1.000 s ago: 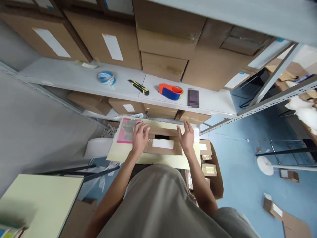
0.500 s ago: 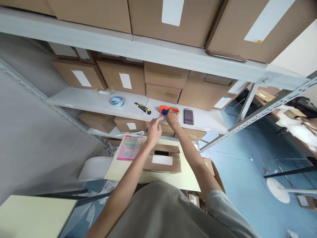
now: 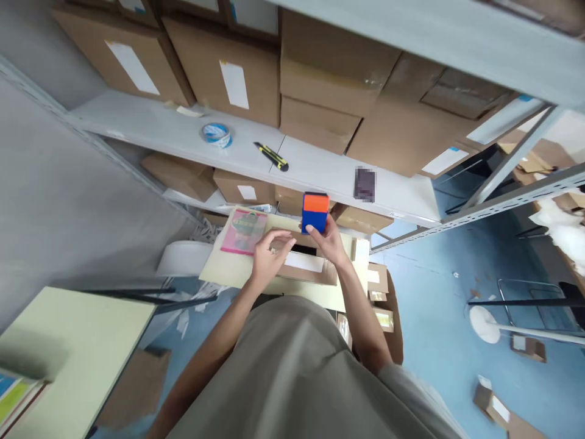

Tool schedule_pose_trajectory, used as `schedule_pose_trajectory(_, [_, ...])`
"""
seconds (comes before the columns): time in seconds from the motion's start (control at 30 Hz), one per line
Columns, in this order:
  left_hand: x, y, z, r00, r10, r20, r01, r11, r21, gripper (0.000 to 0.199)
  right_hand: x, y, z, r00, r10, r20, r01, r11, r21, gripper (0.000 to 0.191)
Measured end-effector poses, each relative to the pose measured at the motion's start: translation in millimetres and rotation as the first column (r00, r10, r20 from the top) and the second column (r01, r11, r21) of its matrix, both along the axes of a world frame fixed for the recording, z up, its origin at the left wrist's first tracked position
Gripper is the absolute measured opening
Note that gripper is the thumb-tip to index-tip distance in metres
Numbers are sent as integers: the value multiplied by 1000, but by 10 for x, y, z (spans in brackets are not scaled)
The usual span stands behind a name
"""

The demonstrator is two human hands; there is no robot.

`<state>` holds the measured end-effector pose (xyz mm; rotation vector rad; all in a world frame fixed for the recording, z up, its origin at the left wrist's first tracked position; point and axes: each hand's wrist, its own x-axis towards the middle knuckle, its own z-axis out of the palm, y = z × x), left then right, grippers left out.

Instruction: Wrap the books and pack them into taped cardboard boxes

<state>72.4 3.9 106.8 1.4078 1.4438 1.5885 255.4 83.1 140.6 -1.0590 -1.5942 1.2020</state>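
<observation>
My right hand (image 3: 331,244) is closed around an orange and blue tape dispenser (image 3: 315,213), held up over the far side of a cardboard box. Its blue part faces me, with my thumb pressed on it. My left hand (image 3: 269,256) holds nothing; its fingers are stretched toward the right, apart from the thumb, above the box's left end. The cardboard box (image 3: 311,277) lies on a pale yellow table (image 3: 223,271), bearing a white label and a dark gap on top. Part of the box is hidden by my hands.
On the grey shelf (image 3: 169,137) ahead lie a blue-and-white tape roll (image 3: 217,135), a yellow and black utility knife (image 3: 272,157) and a blurred-out dark phone-like item (image 3: 365,185). A pink printed packet (image 3: 244,231) sits left of the box. Shelf uprights flank the space.
My right hand has lifted the tape dispenser off the shelf and brought it back over the box. My left hand has drawn back to the box's left end. The view has tilted down.
</observation>
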Motion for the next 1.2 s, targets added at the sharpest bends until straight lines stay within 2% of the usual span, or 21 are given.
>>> schedule_pose_trajectory(0.07, [16, -203, 16, 999, -38, -3, 38, 999, 25, 23, -64, -382, -50, 990, 7, -140, -15, 999, -52, 61])
schedule_pose_trajectory(0.13, [37, -349, 44, 998, -44, -43, 45, 998, 38, 19, -126, -634, -79, 984, 1, -180, -16, 997, -80, 62])
schedule_pose_trajectory(0.27, [32, -508, 96, 990, -27, -137, 29, 1000, 13, 14, -177, -837, -140, 997, 5, -80, -9, 999, -50, 60])
schedule_pose_trajectory(0.53, [-97, -649, 124, 938, -99, -332, 94, 995, -30, 7, -83, -950, -322, 986, 12, 164, -39, 985, 167, 42])
schedule_pose_trajectory(0.6, [-146, -682, 160, 947, -88, -309, 78, 996, -46, 17, -32, -968, -366, 970, 12, 241, -67, 974, 218, 41])
schedule_pose_trajectory(0.67, [-208, -714, 229, 963, -56, -265, 48, 998, -36, 36, 36, -980, -405, 946, 3, 325, -92, 962, 257, 39])
schedule_pose_trajectory(0.77, [-300, -754, 378, 957, 24, -290, -6, 998, 64, 52, 150, -985, -441, 899, -20, 437, -132, 939, 316, 34])
schedule_pose_trajectory(0.87, [-345, -781, 524, 907, 94, -410, -16, 981, 192, 49, 243, -977, -430, 859, -67, 507, -164, 903, 398, 32])
schedule_pose_trajectory(0.93, [-346, -788, 600, 871, 94, -483, 18, 975, 222, 48, 282, -967, -398, 838, -104, 536, -182, 872, 454, 33])
schedule_pose_trajectory(1.2, [-364, -756, 822, 805, -58, -591, 165, 978, 129, 45, 404, -927, -206, 818, -181, 546, -260, 731, 632, 40])
